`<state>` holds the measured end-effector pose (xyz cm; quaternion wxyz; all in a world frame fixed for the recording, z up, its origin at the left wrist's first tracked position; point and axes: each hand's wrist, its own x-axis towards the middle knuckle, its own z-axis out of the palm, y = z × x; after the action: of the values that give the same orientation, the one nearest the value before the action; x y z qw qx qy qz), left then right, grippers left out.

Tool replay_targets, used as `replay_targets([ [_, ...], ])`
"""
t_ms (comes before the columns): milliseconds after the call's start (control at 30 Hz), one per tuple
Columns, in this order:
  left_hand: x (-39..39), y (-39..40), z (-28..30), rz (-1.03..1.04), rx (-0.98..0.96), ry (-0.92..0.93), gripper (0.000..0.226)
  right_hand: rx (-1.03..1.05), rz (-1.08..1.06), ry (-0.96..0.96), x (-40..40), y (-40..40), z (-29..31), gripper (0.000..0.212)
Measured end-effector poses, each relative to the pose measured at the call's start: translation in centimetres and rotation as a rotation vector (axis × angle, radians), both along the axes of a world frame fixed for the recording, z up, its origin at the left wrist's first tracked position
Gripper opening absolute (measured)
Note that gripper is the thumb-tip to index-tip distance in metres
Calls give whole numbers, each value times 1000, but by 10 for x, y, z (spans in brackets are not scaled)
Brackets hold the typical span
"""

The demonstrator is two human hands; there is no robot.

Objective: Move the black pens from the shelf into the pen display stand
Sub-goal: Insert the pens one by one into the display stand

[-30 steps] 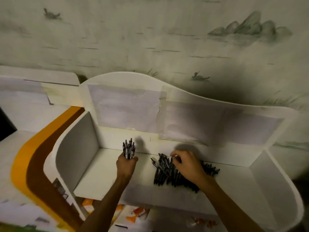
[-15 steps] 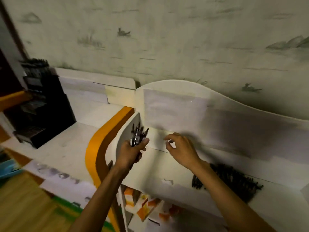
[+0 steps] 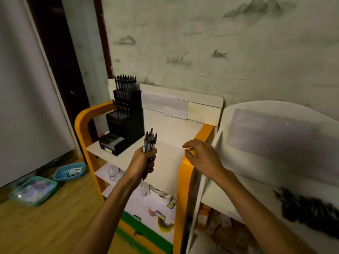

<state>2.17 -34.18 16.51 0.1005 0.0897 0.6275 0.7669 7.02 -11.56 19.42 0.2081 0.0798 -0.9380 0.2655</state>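
We are looking down at a white shelf top (image 3: 165, 154) framed in orange, standing against a wall papered with faint ink mountains and boats; wooden flooring is showing below it. At the back left of this shelf top a black tiered pen display stand (image 3: 124, 123) is sitting, its upper tiers already carrying black pens while its lowest tier looks unfilled. In front of the stand, our left hand (image 3: 142, 162) is gripping a bundle of black pens (image 3: 150, 142) upright, fingers curled round it. To the right of the stand, our right hand (image 3: 201, 156) is hovering with loosely bent fingers, holding nothing. Far right of the stand, a blurred heap of black pens (image 3: 308, 209) is lying on a white shelf (image 3: 256, 189). On the floor left of the stand, two bluish trays (image 3: 47, 182) are holding small items we cannot make out.
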Motion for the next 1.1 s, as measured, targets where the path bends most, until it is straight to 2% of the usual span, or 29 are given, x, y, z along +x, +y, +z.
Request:
replay_targets([
  [100,-7,-54,0,39,16,46,12,23,16,19,-14,-50,4,21],
  [300,-26,-134,4,147,-37,103,23,79,-9,-10,-51,-125,-3,22],
  [467,-64,-179,7,131,-116,133,30,80,-41,-29,-98,-164,-11,21],
  [833,-227,-253,0,45,-58,3,15,57,-54,1,-243,-240,-24,18],
  [1100,-329,-285,12,68,-165,209,26,10,-112,36,-332,-265,-14,20],
])
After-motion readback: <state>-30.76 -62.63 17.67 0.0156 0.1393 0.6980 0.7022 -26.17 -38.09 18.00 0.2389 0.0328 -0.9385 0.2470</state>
